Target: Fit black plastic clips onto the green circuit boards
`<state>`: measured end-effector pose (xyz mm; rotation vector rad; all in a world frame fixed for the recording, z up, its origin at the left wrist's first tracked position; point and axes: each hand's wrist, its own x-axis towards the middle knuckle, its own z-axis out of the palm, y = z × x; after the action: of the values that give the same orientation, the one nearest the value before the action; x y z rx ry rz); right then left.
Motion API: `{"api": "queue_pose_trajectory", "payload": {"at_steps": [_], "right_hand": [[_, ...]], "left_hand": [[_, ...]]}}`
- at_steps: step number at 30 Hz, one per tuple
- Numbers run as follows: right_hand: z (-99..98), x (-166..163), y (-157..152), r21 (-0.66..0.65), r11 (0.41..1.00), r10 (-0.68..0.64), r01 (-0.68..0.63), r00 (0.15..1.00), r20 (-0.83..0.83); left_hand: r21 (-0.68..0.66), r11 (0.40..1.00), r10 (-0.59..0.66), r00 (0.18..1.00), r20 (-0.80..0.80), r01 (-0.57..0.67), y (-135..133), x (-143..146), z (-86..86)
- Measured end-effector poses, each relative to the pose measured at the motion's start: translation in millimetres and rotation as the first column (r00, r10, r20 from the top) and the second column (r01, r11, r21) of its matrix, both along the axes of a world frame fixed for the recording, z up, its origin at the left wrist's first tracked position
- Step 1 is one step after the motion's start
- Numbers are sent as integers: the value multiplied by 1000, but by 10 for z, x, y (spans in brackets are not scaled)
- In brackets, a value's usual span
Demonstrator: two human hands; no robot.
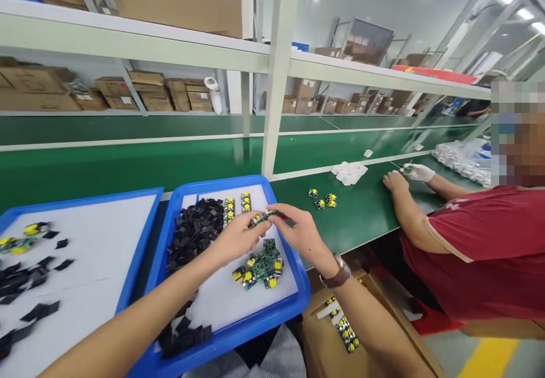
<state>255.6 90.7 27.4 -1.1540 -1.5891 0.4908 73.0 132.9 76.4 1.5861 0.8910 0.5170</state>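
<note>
Closest is a bit of grey striped cloth point(272, 361), down at the bottom. To the right of it is a brown box point(317, 349) with a row of boards point(347, 332) inside. The boards have yellow blocks on them.

Next is a blue tray point(303, 287) with a white bottom. Lots of flat black bits point(198, 230) lie down its left side. A pile of boards point(264, 264), green with yellow blocks, sits on the right side.

Over the tray, the left hand point(236, 236) and the right hand point(300, 233) come together. The fingers of both hands are closed, pinching one green board point(268, 215) between them, above the pile. A brown watch point(338, 273) is on the right wrist. Just past the hands, two strips of boards point(229, 210) lie at the far end of the tray.

On the left is another blue tray point(138, 259), with more black bits and boards.

Past the trays, four little boards point(327, 200) sit on the green counter point(361, 213), with white pieces point(349, 172) behind them. To the right, a person in a red shirt point(489, 247) works with one white glove point(419, 172) on. Far back, brown boxes point(153, 91) stand on shelves.
</note>
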Motion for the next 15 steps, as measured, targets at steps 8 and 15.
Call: {"api": "queue_pose_trajectory", "payload": {"at_steps": [8,15], "right_hand": [[-222,-64,-490,-94,992,109,-79,922,371],[8,-147,-550,21,986,149,-164,935,323]], "left_hand": [[-136,989,56,998,27,-52,-361,-492,-118],[-123,992,-51,996,-68,42,-332,-501,-160]]}}
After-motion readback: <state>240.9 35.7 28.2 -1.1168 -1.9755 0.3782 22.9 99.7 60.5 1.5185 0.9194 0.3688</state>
